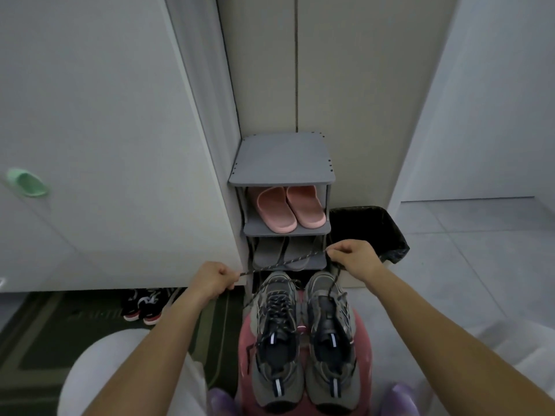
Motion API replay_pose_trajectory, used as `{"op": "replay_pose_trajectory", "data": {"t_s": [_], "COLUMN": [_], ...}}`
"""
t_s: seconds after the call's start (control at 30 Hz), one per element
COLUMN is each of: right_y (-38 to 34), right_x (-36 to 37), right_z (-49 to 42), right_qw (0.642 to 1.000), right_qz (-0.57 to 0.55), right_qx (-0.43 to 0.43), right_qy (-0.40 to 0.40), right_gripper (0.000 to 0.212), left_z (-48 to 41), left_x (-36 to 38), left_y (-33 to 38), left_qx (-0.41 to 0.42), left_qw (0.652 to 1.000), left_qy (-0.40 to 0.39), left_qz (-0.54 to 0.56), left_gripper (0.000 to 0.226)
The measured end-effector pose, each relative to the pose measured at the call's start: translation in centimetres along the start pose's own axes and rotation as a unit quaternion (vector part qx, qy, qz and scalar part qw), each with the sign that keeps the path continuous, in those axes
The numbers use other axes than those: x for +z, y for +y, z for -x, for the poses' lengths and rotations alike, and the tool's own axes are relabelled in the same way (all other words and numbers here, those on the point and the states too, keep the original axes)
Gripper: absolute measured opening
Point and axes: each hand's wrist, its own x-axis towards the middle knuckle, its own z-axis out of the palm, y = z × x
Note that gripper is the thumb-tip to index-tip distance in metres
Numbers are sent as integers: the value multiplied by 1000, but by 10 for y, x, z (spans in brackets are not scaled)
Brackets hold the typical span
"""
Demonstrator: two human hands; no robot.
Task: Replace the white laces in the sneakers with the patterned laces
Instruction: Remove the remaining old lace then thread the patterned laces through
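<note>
Speckled dark patterned lace (288, 261) stretched taut between hands, above toes of grey sneakers (303, 334) sitting side by side on pink stool (362, 340). Left hand (211, 282) fisted on one end, right hand (353, 255) pinching other. Left sneaker laced; right sneaker's eyelets mostly bare. Grey shoe rack (282, 172) beyond holds pink slippers (289, 208).

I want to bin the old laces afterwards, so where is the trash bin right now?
In the head view, the black-lined trash bin stands on the floor right of the grey shoe rack, just beyond the right hand.
</note>
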Motion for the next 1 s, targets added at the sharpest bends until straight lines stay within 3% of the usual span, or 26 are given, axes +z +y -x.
{"op": "replay_pose_trajectory", "data": {"t_s": [0.13, 0.33, 0.4, 0.5, 0.6, 0.73, 0.87, 1.0], "right_y": [17, 63, 70, 73, 78, 83, 84, 91], "right_x": [-9, -20, -14, 0, 14, 20, 23, 26], "right_z": [1, -2, -1, -1, -3, -6, -5, -3], "right_qw": [999, 974, 964, 955, 955, 960, 964, 971], "right_qz": [49, 180, 213, 229, 192, 95, 31, -3], "right_qx": [12, 126, 143, 166, 211, 259, 263, 238], "right_qy": [-19, -46, -71, -86, -81, -45, -34, -22], "right_gripper": [14, 22, 28, 41, 42, 43, 30, 36], "left_z": [-9, -14, -15, -12, -1, 14, 24, 28], "left_x": [6, 24, 34, 57, 91, 131, 148, 148], "left_y": [-18, -17, -12, 8, 36, 51, 54, 53], "left_qx": [3, -25, -1, 99, 197, 239, 272, 321], "left_qw": [991, 968, 963, 966, 960, 954, 950, 929], "left_qy": [-10, -50, -30, -10, -30, -65, 26, 82], "left_qz": [-130, -244, -267, -239, -199, -167, -153, -163], "left_gripper": [17, 26, 36, 34, 32, 41, 45, 42]}}
